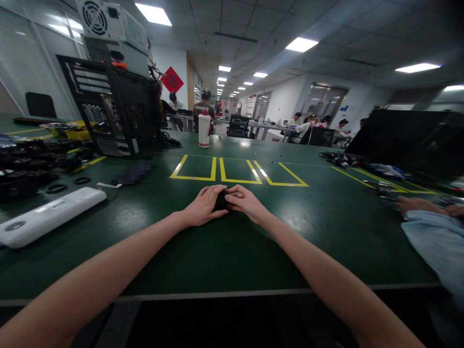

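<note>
Both of my hands meet around a small black object [221, 200] at the middle of the green table [232, 256]. My left hand [203, 205] wraps it from the left, thumb in front and fingers over its back. From the right, my right hand [246, 203] pinches it with bent fingers. Much of the object is covered by my fingers, so its kind cannot be made out. Just beyond my hands, yellow tape outlines [239, 181] mark the tabletop.
At the left stand a black computer case [125, 111] and a white power bank-like device [54, 212], near piled black parts [36, 164]. A white cup [204, 129] stands behind. On the right are a dark monitor [413, 140] and a co-worker's hand [416, 204] with metal parts.
</note>
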Action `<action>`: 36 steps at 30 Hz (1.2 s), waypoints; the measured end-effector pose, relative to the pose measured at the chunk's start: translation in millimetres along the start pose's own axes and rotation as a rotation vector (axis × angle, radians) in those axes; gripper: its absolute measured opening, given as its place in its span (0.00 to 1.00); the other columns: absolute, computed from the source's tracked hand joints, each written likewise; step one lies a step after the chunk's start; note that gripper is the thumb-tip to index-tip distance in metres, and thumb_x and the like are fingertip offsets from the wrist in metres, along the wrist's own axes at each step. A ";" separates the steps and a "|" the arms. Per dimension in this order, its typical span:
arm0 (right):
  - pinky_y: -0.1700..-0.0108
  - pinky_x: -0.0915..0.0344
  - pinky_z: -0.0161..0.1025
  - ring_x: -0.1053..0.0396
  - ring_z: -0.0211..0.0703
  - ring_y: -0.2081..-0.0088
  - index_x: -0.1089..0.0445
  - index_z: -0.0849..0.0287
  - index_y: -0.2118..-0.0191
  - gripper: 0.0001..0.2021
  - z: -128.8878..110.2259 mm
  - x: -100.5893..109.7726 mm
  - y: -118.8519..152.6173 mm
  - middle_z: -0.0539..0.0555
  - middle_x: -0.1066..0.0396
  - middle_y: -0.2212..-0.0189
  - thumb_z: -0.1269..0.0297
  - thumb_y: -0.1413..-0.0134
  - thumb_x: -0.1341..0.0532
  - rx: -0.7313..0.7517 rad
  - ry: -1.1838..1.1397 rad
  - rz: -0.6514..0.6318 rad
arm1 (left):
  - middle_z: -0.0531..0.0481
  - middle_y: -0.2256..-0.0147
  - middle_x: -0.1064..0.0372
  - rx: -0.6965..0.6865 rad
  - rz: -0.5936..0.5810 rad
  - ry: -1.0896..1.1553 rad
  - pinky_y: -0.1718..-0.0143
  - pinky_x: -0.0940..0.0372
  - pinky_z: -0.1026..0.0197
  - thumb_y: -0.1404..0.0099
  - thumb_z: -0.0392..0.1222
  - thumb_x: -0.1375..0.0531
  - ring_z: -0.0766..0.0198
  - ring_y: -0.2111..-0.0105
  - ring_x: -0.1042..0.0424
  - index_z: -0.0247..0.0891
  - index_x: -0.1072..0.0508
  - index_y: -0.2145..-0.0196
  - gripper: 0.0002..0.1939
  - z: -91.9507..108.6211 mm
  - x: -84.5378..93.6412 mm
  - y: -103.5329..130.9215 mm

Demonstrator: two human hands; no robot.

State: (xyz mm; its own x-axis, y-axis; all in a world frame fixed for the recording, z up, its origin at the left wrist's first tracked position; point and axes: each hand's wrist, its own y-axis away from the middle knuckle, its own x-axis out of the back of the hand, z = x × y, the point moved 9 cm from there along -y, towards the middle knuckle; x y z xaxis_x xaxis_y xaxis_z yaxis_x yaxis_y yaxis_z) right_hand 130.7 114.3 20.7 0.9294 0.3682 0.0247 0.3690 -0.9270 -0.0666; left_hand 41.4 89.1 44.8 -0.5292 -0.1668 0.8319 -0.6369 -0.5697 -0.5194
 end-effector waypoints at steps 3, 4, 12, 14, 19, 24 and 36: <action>0.58 0.36 0.42 0.34 0.39 0.61 0.37 0.56 0.65 0.15 -1.5 1.4 -2.3 0.50 0.34 0.65 0.63 0.63 0.35 0.025 0.022 0.003 | 0.41 0.47 0.48 -0.003 0.000 0.008 0.45 0.53 0.48 0.41 0.50 0.45 0.54 0.46 0.48 0.39 0.56 0.45 0.32 0.8 0.9 -0.1; 0.57 0.36 0.42 0.35 0.40 0.60 0.36 0.57 0.64 0.16 -1.1 2.3 -3.1 0.52 0.35 0.62 0.64 0.63 0.35 0.022 0.030 0.006 | 0.41 0.47 0.47 -0.002 0.002 0.013 0.45 0.53 0.47 0.41 0.50 0.45 0.54 0.46 0.48 0.39 0.56 0.45 0.32 0.9 1.3 -0.1; 0.54 0.39 0.47 0.35 0.42 0.60 0.37 0.58 0.61 0.19 -7.6 3.5 -2.5 0.52 0.34 0.66 0.66 0.64 0.35 0.122 0.270 -0.033 | 0.41 0.47 0.47 -0.003 0.000 0.007 0.45 0.53 0.47 0.41 0.49 0.46 0.54 0.46 0.47 0.39 0.56 0.45 0.31 0.1 0.5 -0.2; 0.56 0.38 0.46 0.35 0.42 0.59 0.39 0.57 0.62 0.21 -8.6 1.0 -1.1 0.51 0.34 0.66 0.67 0.66 0.34 0.146 0.261 -0.050 | 0.40 0.47 0.47 -0.008 0.004 0.008 0.45 0.53 0.47 0.41 0.48 0.46 0.54 0.46 0.47 0.38 0.56 0.45 0.31 0.1 0.5 -0.2; 0.59 0.37 0.44 0.35 0.42 0.60 0.39 0.57 0.63 0.14 -6.8 -0.9 -1.2 0.52 0.34 0.64 0.61 0.58 0.38 0.135 0.211 -0.020 | 0.40 0.47 0.48 -0.006 0.006 0.005 0.45 0.53 0.48 0.41 0.49 0.45 0.55 0.46 0.48 0.38 0.56 0.45 0.32 -0.1 0.0 -0.3; 0.55 0.38 0.45 0.35 0.42 0.59 0.36 0.60 0.61 0.18 -7.6 4.2 -4.1 0.55 0.34 0.61 0.64 0.63 0.35 0.109 0.226 0.037 | 0.40 0.46 0.49 0.007 0.011 -0.009 0.46 0.52 0.48 0.41 0.49 0.45 0.54 0.45 0.48 0.37 0.56 0.44 0.33 -0.7 0.5 -1.1; 0.56 0.37 0.44 0.34 0.38 0.63 0.39 0.56 0.63 0.18 -3.1 0.0 0.7 0.50 0.35 0.68 0.67 0.63 0.35 0.029 0.130 -0.067 | 0.41 0.49 0.45 0.000 0.029 -0.023 0.48 0.48 0.47 0.42 0.48 0.44 0.53 0.49 0.43 0.38 0.53 0.46 0.31 0.8 2.5 -1.3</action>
State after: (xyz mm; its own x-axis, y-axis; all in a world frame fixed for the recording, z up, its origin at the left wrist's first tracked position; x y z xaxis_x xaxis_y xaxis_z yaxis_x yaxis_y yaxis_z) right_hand 130.9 113.4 23.7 0.8959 0.4148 0.1591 0.4315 -0.8977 -0.0894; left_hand 41.3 88.8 47.7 -0.5339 -0.2019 0.8211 -0.6218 -0.5644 -0.5430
